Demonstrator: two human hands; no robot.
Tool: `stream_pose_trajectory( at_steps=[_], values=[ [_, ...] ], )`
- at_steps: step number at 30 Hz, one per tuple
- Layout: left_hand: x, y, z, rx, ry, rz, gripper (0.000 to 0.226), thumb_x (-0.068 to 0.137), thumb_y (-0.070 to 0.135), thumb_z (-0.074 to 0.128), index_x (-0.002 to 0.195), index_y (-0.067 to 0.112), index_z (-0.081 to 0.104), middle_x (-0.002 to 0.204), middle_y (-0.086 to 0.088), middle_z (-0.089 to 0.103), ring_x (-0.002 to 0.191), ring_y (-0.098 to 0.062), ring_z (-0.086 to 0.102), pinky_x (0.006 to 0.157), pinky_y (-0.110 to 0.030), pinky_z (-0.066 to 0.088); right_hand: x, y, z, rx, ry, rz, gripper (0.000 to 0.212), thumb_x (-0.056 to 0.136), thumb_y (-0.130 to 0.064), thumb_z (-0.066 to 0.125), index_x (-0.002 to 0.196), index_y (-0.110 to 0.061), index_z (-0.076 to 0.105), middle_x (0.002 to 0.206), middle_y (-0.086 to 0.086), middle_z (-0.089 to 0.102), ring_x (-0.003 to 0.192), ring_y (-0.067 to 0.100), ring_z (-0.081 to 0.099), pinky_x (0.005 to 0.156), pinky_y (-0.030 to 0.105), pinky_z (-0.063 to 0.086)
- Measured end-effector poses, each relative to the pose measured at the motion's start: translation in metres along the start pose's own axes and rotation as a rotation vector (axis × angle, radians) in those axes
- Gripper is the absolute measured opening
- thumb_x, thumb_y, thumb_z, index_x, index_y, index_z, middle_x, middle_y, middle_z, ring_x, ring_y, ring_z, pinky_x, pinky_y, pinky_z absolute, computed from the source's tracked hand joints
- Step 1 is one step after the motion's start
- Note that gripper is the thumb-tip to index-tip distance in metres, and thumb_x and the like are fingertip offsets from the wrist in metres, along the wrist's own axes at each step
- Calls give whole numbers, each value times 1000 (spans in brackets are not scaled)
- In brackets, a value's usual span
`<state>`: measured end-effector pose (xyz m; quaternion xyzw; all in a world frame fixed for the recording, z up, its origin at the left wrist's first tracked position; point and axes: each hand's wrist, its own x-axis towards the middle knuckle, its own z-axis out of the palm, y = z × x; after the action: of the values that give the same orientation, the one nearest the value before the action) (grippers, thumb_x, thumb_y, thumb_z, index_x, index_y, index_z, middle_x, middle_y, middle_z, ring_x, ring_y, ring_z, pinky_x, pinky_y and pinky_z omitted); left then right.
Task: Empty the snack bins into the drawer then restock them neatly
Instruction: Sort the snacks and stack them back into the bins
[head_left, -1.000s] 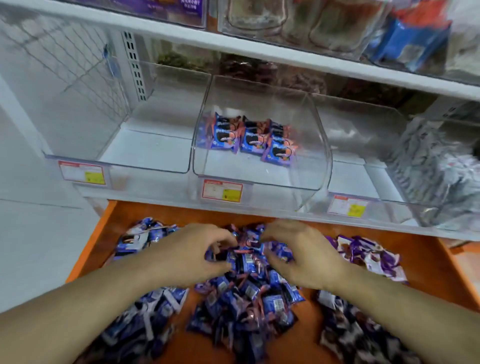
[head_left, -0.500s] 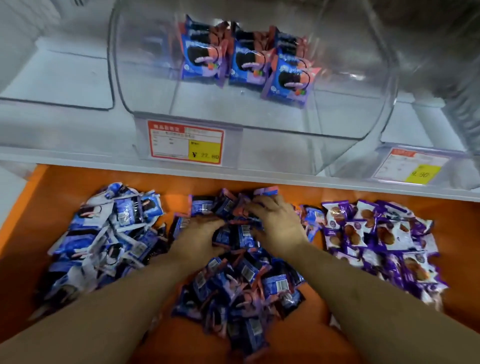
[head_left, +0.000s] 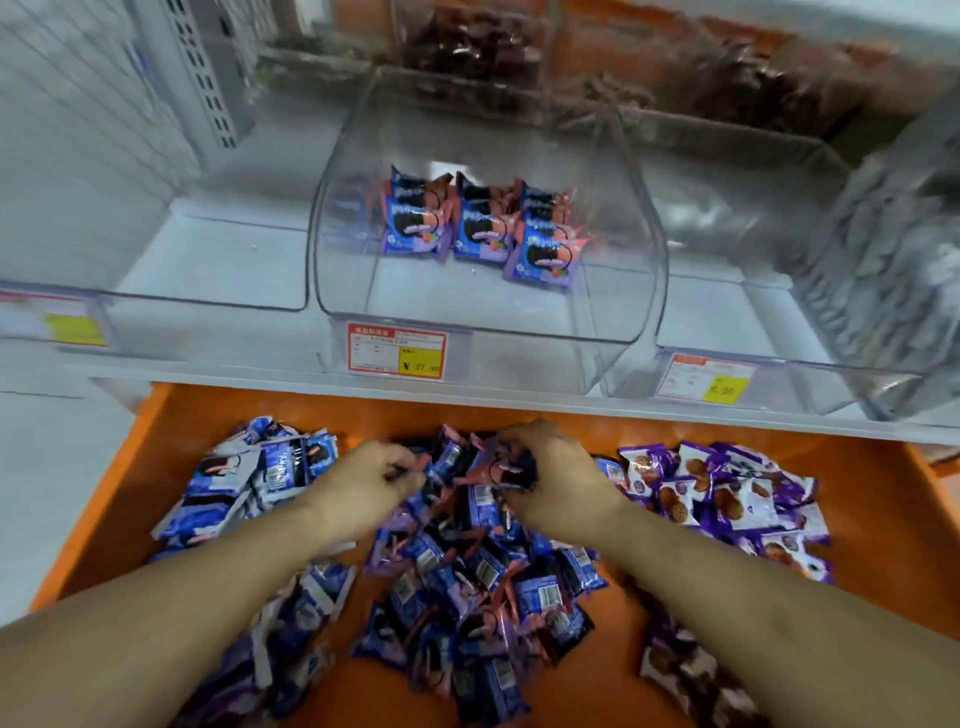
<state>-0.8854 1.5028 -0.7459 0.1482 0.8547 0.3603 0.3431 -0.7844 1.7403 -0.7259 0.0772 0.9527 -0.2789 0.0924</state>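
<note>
1. A heap of blue-and-white snack packets (head_left: 244, 483) lies at the left of the open orange drawer (head_left: 878, 540).
2. The left hand (head_left: 363, 486) rests on the middle pile of blue-and-pink snack packets (head_left: 467, 582), fingers curled round a packet at the pile's far edge.
3. Above, on the white shelf, the clear plastic middle bin (head_left: 488, 317) holds 3 short rows of blue-and-pink packets (head_left: 478, 228), standing side by side at its back.
4. The right hand (head_left: 550, 478) grips several packets gathered at the pile's top, just beside the left hand.
5. Purple cookie packets (head_left: 727, 493) lie heaped at the drawer's right.
</note>
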Motion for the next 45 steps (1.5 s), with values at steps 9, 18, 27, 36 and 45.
stream_pose_trajectory(
  at_steps=[9, 18, 27, 36, 45],
  values=[
    [-125, 106, -52, -623, -22, -21, 10, 102, 18, 65, 112, 15, 65, 113, -8, 70, 81, -36, 76, 86, -50, 63, -94, -105, -105, 150, 153, -227, 50, 83, -26, 87, 127, -30, 65, 121, -15, 54, 112, 2, 57, 97, 12, 46],
    [-170, 160, -76, -677, 44, 245, 30, 88, 3, 78, 116, 13, 74, 104, -9, 80, 98, -26, 76, 76, -31, 58, -119, -149, -144, 315, 334, -238, 53, 83, -29, 88, 125, -46, 61, 121, -26, 54, 118, -3, 55, 94, 7, 41],
    [-155, 173, -87, -682, 61, 303, 35, 86, 10, 79, 119, 20, 72, 100, -8, 80, 79, -12, 73, 64, -21, 49, -94, -142, -164, 501, 257, -188, 46, 88, -19, 83, 121, -48, 68, 103, -3, 66, 78, 14, 57, 71, 26, 49],
    [-141, 166, -100, -704, 91, 289, 45, 76, 1, 87, 117, 15, 74, 100, -16, 79, 84, -24, 71, 80, -39, 50, -89, -133, -173, 1062, 302, -98, 33, 82, -4, 81, 106, -20, 67, 98, 12, 72, 96, 40, 74, 89, 53, 57],
    [-149, 169, -95, -700, 84, 334, 36, 81, 11, 82, 116, 17, 75, 103, -13, 79, 91, -30, 72, 83, -41, 56, -94, -144, -167, 845, 318, -113, 24, 85, -9, 86, 91, -19, 65, 84, -1, 69, 77, 13, 63, 73, 24, 53]
  ],
)
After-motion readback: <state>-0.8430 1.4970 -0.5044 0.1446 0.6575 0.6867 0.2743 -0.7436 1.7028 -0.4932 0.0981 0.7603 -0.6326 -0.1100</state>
